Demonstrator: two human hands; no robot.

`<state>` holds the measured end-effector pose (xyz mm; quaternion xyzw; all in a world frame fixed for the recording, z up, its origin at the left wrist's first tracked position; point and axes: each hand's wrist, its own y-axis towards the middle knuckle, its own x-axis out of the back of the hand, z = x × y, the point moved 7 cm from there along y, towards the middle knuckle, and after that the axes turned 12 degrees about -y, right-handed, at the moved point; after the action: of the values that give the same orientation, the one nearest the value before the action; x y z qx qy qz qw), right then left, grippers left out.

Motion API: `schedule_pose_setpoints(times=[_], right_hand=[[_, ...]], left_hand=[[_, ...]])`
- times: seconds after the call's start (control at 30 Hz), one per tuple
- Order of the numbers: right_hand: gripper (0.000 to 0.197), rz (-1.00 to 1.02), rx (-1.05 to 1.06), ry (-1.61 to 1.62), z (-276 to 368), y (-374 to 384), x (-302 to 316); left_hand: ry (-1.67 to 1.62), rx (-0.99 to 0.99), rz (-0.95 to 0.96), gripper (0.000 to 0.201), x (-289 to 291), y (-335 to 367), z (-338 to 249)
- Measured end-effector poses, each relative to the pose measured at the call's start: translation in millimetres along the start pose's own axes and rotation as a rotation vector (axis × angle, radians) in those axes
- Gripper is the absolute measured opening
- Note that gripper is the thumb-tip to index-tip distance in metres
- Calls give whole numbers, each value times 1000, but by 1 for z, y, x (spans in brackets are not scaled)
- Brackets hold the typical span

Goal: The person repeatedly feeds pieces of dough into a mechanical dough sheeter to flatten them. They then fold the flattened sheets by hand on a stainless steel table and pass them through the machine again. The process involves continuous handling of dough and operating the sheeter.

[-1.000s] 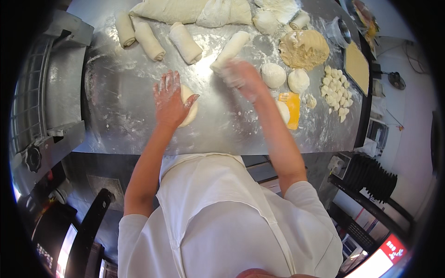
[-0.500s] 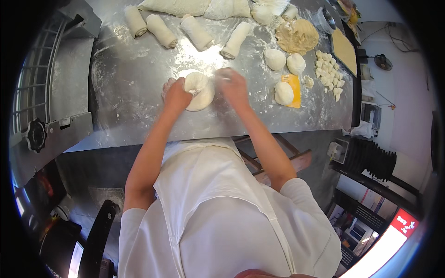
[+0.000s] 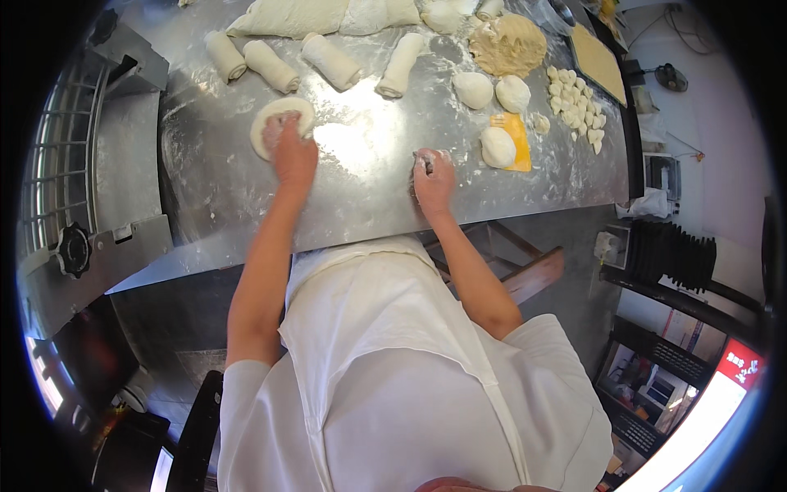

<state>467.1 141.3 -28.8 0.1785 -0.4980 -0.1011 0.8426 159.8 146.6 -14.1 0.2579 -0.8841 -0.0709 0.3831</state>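
Note:
A round, flattened piece of dough (image 3: 261, 129) lies on the floured metal table, left of the bright glare. My left hand (image 3: 288, 156) is over its middle with bent fingers gripping it, and the dough's pale rim shows around them; the fingertips are hidden. Well to the right, my right hand (image 3: 436, 180) is low over the table near its front edge. Its floury fingers are curled in toward the thumb; whatever they may hold is too small to make out. The nearest thing to it is a dough ball (image 3: 498, 148) resting partly on a yellow scraper (image 3: 519, 143).
Several rolled dough pieces (image 3: 332, 61) lie beyond my hands, before a long dough slab (image 3: 295, 16). Two more dough balls (image 3: 473, 90), a tan dough mass (image 3: 508, 45) and small dough bits (image 3: 576, 105) are at the right. A metal machine frame (image 3: 123, 189) borders the left.
The dough has moved left and away from me with my left hand, and now lies flatter. My right hand has come nearer to me and slightly right, its fingers curled.

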Motion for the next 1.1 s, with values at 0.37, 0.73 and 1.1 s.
schedule_pose_setpoints(times=[0.37,0.73,1.1], right_hand=[[17,11,-317,430,-34,17,1],[16,290,-184,527,-31,48,-12],[46,489,677,-17,114,59,-97]], left_hand=[[-748,127,199,36,-109,-32,-105],[-410,722,-77,54,7,-120,-13],[167,21,622,75,-53,-126,-77]])
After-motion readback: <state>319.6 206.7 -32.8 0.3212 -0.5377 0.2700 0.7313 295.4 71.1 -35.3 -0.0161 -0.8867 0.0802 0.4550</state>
